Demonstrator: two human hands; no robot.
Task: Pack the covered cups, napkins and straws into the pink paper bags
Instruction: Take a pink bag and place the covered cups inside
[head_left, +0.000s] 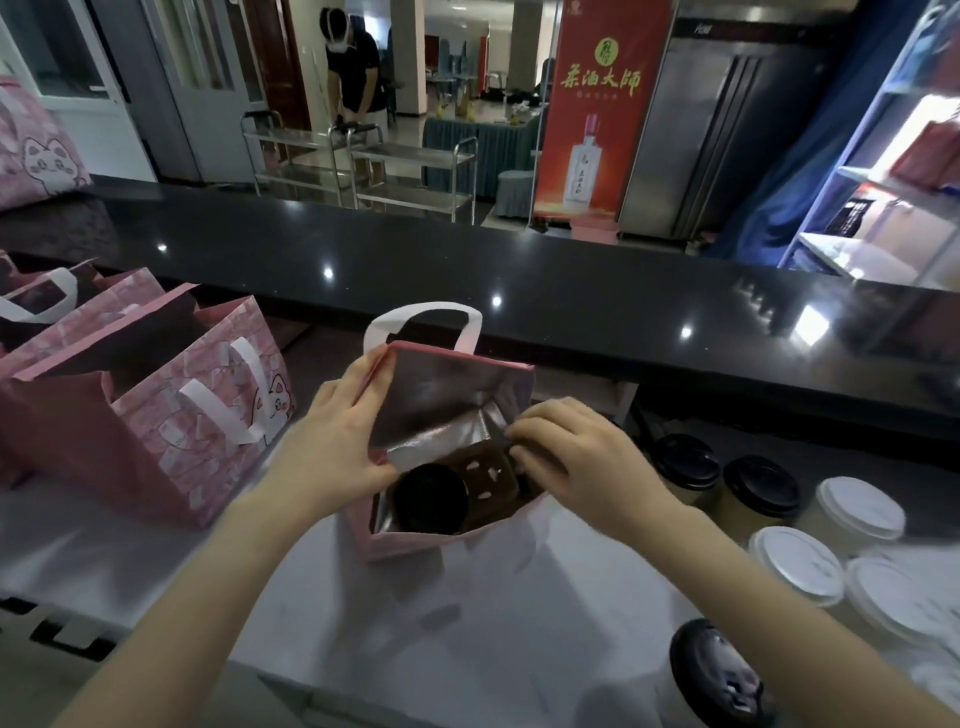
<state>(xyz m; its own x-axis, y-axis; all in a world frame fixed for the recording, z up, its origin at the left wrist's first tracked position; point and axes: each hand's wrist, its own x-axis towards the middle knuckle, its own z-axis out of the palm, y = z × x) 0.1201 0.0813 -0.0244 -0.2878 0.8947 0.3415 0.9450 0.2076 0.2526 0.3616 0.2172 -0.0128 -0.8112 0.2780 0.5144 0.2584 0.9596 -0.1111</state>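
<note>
A pink paper bag (441, 405) with a silver lining and white handle stands open in the middle of the white counter. Inside it I see a black-lidded cup (430, 498) and a brown cardboard divider (491, 480). My left hand (337, 441) grips the bag's left rim, thumb inside the opening. My right hand (571, 457) holds the right rim with curled fingers reaching into the bag. To the right stand black-lidded cups (685, 465) and white-lidded cups (860, 512).
Several more pink cat-print bags (171, 415) stand open at the left. A black-lidded cup (719, 680) sits near the bottom right. A raised black countertop (519, 291) runs behind the bag. A person stands by steel carts in the far room.
</note>
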